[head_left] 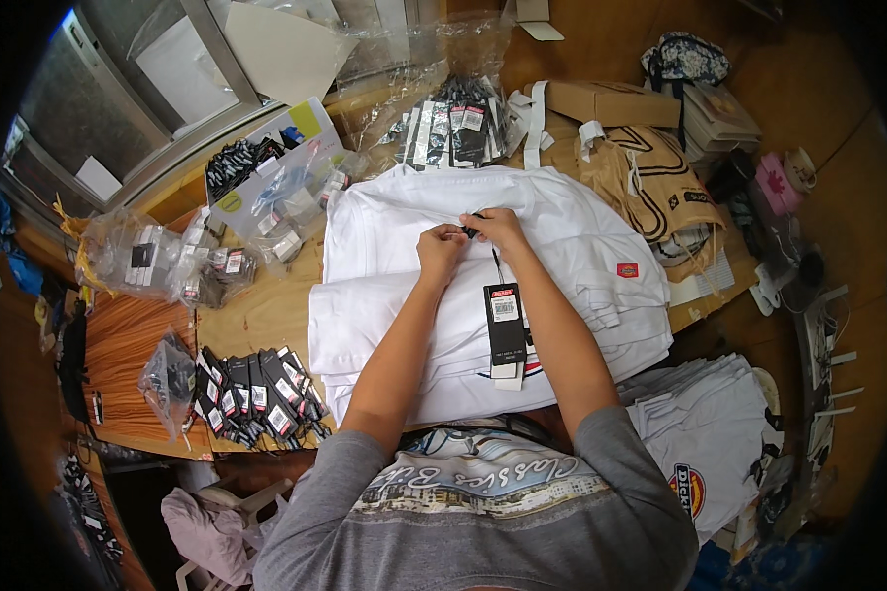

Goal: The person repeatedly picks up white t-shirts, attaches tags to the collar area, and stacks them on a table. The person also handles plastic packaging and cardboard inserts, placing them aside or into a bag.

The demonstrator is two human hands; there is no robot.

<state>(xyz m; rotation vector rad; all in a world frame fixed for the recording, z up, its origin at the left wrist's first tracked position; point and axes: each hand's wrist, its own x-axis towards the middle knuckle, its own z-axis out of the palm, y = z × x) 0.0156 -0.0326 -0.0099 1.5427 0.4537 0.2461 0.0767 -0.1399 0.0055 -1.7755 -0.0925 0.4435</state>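
A stack of white garments (384,295) lies in front of me on the table, with a small red label patch (628,270) on its right side. Over its middle my left hand (443,250) and my right hand (500,228) meet, both closed with fingertips pinching. Between them is a small black piece (473,225), largely covered by my fingers. From it a thin black cord (498,264) runs down to a black hang tag (507,340) with a white sticker, lying on the white cloth between my forearms. The left fingertips' exact grip is hidden.
Loose black tags (256,394) lie left of the garments. More bundled tags (453,123) stand at the back, near a cardboard box (611,103) and a brown bag (660,182). Plastic bags (138,251) hold packs at the left. Folded white shirts (710,424) are stacked lower right.
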